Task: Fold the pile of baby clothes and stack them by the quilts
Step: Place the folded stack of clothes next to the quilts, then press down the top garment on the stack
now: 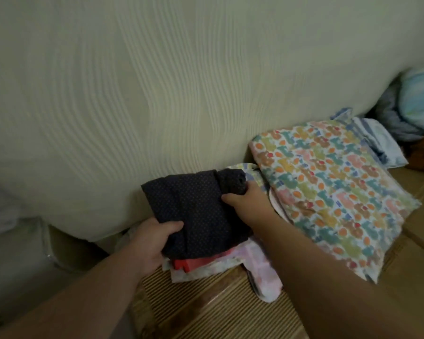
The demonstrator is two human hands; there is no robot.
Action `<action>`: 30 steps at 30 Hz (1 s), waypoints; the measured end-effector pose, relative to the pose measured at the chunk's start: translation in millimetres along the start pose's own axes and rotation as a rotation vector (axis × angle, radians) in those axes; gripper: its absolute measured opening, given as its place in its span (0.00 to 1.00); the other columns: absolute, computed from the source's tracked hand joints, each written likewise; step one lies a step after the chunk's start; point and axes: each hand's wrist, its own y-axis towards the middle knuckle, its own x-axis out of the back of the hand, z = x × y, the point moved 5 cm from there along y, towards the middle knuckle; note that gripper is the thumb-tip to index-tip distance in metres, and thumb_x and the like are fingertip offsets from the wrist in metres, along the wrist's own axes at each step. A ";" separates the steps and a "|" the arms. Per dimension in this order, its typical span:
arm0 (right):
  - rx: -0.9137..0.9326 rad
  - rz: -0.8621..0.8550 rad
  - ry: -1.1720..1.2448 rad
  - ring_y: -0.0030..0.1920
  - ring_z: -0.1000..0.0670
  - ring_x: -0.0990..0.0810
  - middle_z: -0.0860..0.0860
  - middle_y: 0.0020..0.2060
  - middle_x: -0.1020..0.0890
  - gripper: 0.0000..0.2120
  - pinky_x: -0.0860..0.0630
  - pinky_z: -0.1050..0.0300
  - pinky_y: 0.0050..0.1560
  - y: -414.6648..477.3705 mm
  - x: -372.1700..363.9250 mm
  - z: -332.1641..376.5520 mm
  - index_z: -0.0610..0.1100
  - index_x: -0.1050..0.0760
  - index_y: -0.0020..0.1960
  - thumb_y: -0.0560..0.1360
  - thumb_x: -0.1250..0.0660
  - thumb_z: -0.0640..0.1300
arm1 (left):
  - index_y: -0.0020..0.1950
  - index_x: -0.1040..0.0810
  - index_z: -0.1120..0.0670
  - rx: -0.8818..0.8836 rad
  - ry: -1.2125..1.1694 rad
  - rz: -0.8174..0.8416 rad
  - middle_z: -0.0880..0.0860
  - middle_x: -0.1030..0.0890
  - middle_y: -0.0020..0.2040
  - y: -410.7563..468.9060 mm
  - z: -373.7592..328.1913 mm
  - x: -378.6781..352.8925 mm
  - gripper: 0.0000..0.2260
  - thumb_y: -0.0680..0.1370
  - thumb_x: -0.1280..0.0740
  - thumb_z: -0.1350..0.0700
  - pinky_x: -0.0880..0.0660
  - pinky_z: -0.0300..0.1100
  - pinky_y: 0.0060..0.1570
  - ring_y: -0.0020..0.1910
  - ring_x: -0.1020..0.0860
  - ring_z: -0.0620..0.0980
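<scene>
The left hand (152,243) grips the near-left corner of a folded dark dotted garment (194,211), thumb pressed on top and fingers tucked out of sight beneath. The right hand (245,199) clasps the far-right end, thumb on the upper face and fingers curled round a bunched roll of the same cloth. So 2 hands hold 1 garment, which lies flat on top of a small stack of folded baby clothes; a red piece (194,263) and a pale pink printed piece (262,272) stick out from under its near edge. The stack sits on a ribbed straw-coloured mat (218,309), close against a cream wall (157,81) with wavy raised lines. Just to the right, touching the stack, lies a folded quilt (328,192) printed in orange, green and pink. Beyond it are a blue-striped cloth (377,138) and a heap of blue bedding (419,94) in the corner
</scene>
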 end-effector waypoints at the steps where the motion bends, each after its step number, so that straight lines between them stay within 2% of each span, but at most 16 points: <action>1: -0.006 -0.026 -0.120 0.51 0.46 0.21 0.47 0.54 0.22 0.21 0.24 0.52 0.51 8.7 -8.4 -3.9 0.43 0.31 0.61 0.72 0.28 0.47 | 0.66 0.26 0.57 -0.038 0.141 -0.074 0.60 0.21 0.61 7.1 1.3 8.8 0.20 0.75 0.30 0.62 0.26 0.59 0.60 0.57 0.22 0.61; 3: -0.053 -0.048 -0.251 0.61 0.41 0.26 0.44 0.62 0.26 0.32 0.28 0.51 0.56 17.8 -19.2 -15.7 0.41 0.38 0.70 0.73 0.28 0.51 | 0.71 0.32 0.57 -0.116 0.397 -0.216 0.60 0.25 0.66 13.8 -0.2 18.0 0.32 0.70 0.25 0.57 0.29 0.58 0.63 0.61 0.25 0.60; 4: -0.061 -0.065 -0.325 0.66 0.40 0.29 0.43 0.67 0.31 0.37 0.29 0.48 0.60 18.7 -22.3 -21.9 0.42 0.43 0.74 0.73 0.29 0.54 | 0.74 0.39 0.56 -0.170 0.514 -0.287 0.59 0.30 0.69 14.0 -4.4 19.0 0.39 0.68 0.23 0.55 0.31 0.56 0.66 0.65 0.29 0.59; 6: 0.011 -0.157 -0.591 0.72 0.40 0.38 0.42 0.75 0.41 0.42 0.35 0.41 0.68 14.0 -24.9 -25.8 0.45 0.50 0.77 0.73 0.31 0.58 | 0.78 0.55 0.51 -0.329 0.869 -0.411 0.57 0.46 0.76 9.9 -17.1 13.5 0.50 0.68 0.23 0.49 0.39 0.56 0.71 0.73 0.42 0.59; 7: 0.093 -0.231 -0.714 0.74 0.40 0.40 0.43 0.76 0.43 0.42 0.37 0.39 0.69 8.7 -26.5 -24.1 0.47 0.49 0.78 0.73 0.32 0.59 | 0.78 0.61 0.47 -0.422 1.097 -0.440 0.55 0.54 0.77 7.5 -22.0 6.6 0.52 0.69 0.25 0.46 0.44 0.57 0.72 0.74 0.49 0.59; 8: 0.188 -0.309 -0.794 0.73 0.39 0.39 0.42 0.75 0.41 0.40 0.37 0.37 0.67 2.6 -27.6 -21.7 0.47 0.45 0.77 0.73 0.30 0.59 | 0.76 0.67 0.45 -0.514 1.289 -0.446 0.54 0.61 0.77 7.0 -24.2 -0.9 0.52 0.70 0.27 0.45 0.49 0.59 0.72 0.75 0.56 0.58; 9: 0.283 -0.380 -0.826 0.69 0.37 0.34 0.40 0.72 0.35 0.38 0.34 0.36 0.64 -2.7 -29.1 -19.3 0.47 0.38 0.74 0.71 0.27 0.56 | 0.74 0.71 0.42 -0.581 1.425 -0.437 0.54 0.65 0.76 8.9 -24.4 -6.3 0.52 0.72 0.29 0.44 0.54 0.60 0.72 0.74 0.61 0.58; 10: 0.375 -0.439 -0.832 0.63 0.35 0.28 0.39 0.65 0.28 0.33 0.30 0.37 0.58 -6.7 -31.1 -17.4 0.46 0.30 0.70 0.68 0.24 0.52 | 0.74 0.72 0.42 -0.615 1.521 -0.416 0.53 0.67 0.76 11.3 -25.0 -11.2 0.50 0.73 0.31 0.45 0.58 0.61 0.71 0.74 0.64 0.58; 12: 0.478 -0.429 -0.883 0.54 0.36 0.24 0.42 0.54 0.22 0.21 0.29 0.40 0.53 -5.1 -39.6 -17.4 0.46 0.23 0.61 0.69 0.25 0.46 | 0.77 0.64 0.42 -0.629 1.663 -0.343 0.51 0.64 0.78 22.0 -24.7 -17.7 0.42 0.77 0.34 0.48 0.59 0.63 0.71 0.75 0.64 0.58; 14: 0.434 -0.270 -0.954 0.62 0.39 0.28 0.45 0.61 0.24 0.15 0.37 0.40 0.62 9.6 -52.2 -25.0 0.50 0.24 0.64 0.78 0.35 0.46 | 0.78 0.55 0.42 -0.610 1.721 -0.258 0.49 0.60 0.79 36.0 -23.5 -21.3 0.34 0.79 0.38 0.54 0.59 0.62 0.71 0.76 0.63 0.55; 16: 0.354 -0.082 -0.926 0.73 0.45 0.38 0.49 0.73 0.33 0.19 0.48 0.38 0.71 29.0 -63.0 -36.7 0.53 0.34 0.73 0.82 0.45 0.50 | 0.79 0.53 0.45 -0.563 1.698 -0.185 0.49 0.57 0.80 50.0 -21.8 -20.8 0.31 0.80 0.41 0.57 0.58 0.59 0.73 0.77 0.61 0.53; 19: 0.294 0.116 -0.924 0.77 0.50 0.48 0.54 0.78 0.45 0.25 0.54 0.36 0.73 51.4 -76.1 -51.0 0.55 0.46 0.77 0.82 0.52 0.58 | 0.79 0.55 0.49 -0.475 1.628 -0.097 0.51 0.57 0.80 69.6 -17.2 -16.0 0.30 0.80 0.46 0.49 0.55 0.57 0.73 0.78 0.58 0.52; 21: 0.276 0.186 -1.010 0.78 0.50 0.52 0.54 0.79 0.49 0.27 0.55 0.35 0.72 61.4 -80.5 -59.5 0.56 0.50 0.78 0.81 0.54 0.60 | 0.79 0.57 0.50 -0.418 1.631 -0.051 0.51 0.58 0.80 78.5 -10.7 -12.5 0.34 0.78 0.46 0.41 0.53 0.57 0.73 0.78 0.58 0.52; 23: 0.265 0.222 -1.068 0.78 0.50 0.55 0.54 0.79 0.52 0.27 0.56 0.35 0.72 67.3 -83.7 -63.7 0.56 0.53 0.78 0.81 0.55 0.60 | 0.79 0.59 0.50 -0.369 1.660 -0.020 0.51 0.60 0.79 84.3 -3.8 -10.2 0.39 0.76 0.45 0.36 0.53 0.58 0.73 0.78 0.59 0.53; 26: 0.279 0.212 -1.082 0.78 0.49 0.56 0.53 0.79 0.53 0.27 0.56 0.34 0.72 68.7 -85.9 -61.7 0.55 0.53 0.78 0.82 0.55 0.60 | 0.78 0.61 0.49 -0.329 1.660 -0.015 0.51 0.62 0.79 88.1 -1.6 -9.6 0.42 0.73 0.44 0.33 0.53 0.58 0.73 0.77 0.59 0.53; 30: 0.345 0.078 -1.012 0.78 0.48 0.54 0.51 0.79 0.50 0.27 0.55 0.35 0.72 57.2 -76.6 -51.1 0.54 0.49 0.78 0.81 0.52 0.61 | 0.78 0.61 0.49 -0.406 1.654 -0.047 0.50 0.60 0.79 81.4 -11.0 -14.9 0.44 0.71 0.43 0.31 0.52 0.59 0.72 0.77 0.59 0.53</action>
